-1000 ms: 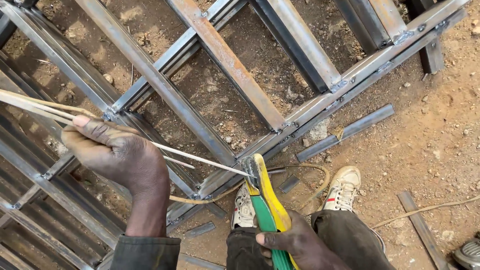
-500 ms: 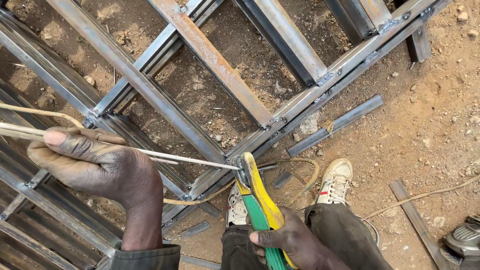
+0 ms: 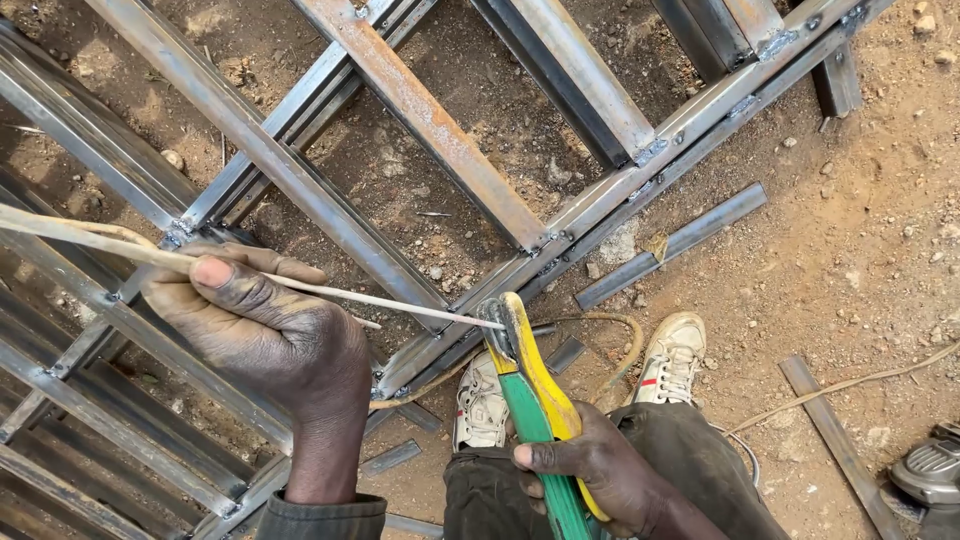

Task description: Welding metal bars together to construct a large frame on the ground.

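My left hand (image 3: 265, 325) is closed around several thin pale welding rods (image 3: 100, 245) that run off to the left edge. One rod (image 3: 410, 310) sticks out to the right from that hand, its tip in the jaw of a yellow and green electrode holder (image 3: 530, 390). My right hand (image 3: 600, 470) grips the holder's handle low in the middle, above my dark trousers. Both hands hover over a welded steel frame (image 3: 450, 130) lying on the dirt.
My white shoes (image 3: 670, 355) stand at the frame's edge. Short loose steel bars (image 3: 670, 245) lie on the ground to the right, and another bar (image 3: 835, 440) lies further right. A cable (image 3: 850, 385) crosses the dirt, and a dark tool (image 3: 930, 470) sits at the lower right.
My left hand has shifted slightly right and down with the rods. The rod tip has moved in to the holder's jaw. My right hand stays on the handle.
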